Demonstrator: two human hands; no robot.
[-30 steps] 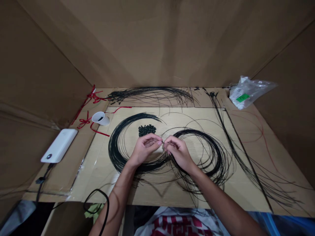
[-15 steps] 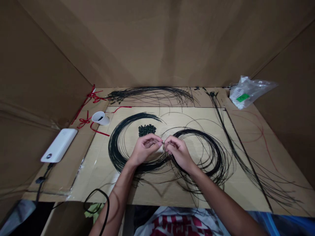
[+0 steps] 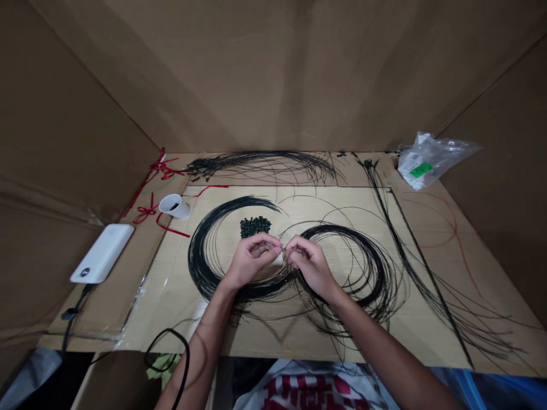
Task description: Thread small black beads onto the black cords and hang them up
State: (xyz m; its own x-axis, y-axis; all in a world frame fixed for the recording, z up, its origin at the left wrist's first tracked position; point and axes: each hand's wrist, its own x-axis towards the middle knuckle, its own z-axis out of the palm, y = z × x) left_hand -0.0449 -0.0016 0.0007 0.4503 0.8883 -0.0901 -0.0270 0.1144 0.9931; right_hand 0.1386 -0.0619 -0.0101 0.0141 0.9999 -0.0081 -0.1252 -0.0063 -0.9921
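My left hand (image 3: 255, 257) and my right hand (image 3: 310, 263) meet near the middle of the board, thumb and fingertips pinched close together. Whatever sits between the fingertips is too small to make out; a thin dark strand may run there. Just beyond my left hand lies a small pile of dark green-black pieces (image 3: 255, 226). A curved bundle of dark wires (image 3: 200, 250) sweeps around the left side. Beneath and beside my right hand is a coil of thin black wire (image 3: 376, 267), with loose strands spreading from it.
A white cup (image 3: 175, 206) with dark bits inside stands tilted at left, near red ribbons (image 3: 146, 212). A white power bank (image 3: 102, 253) with a cable lies further left. More black wires (image 3: 273, 159) lie along the back. A clear plastic bag (image 3: 431, 162) sits at back right.
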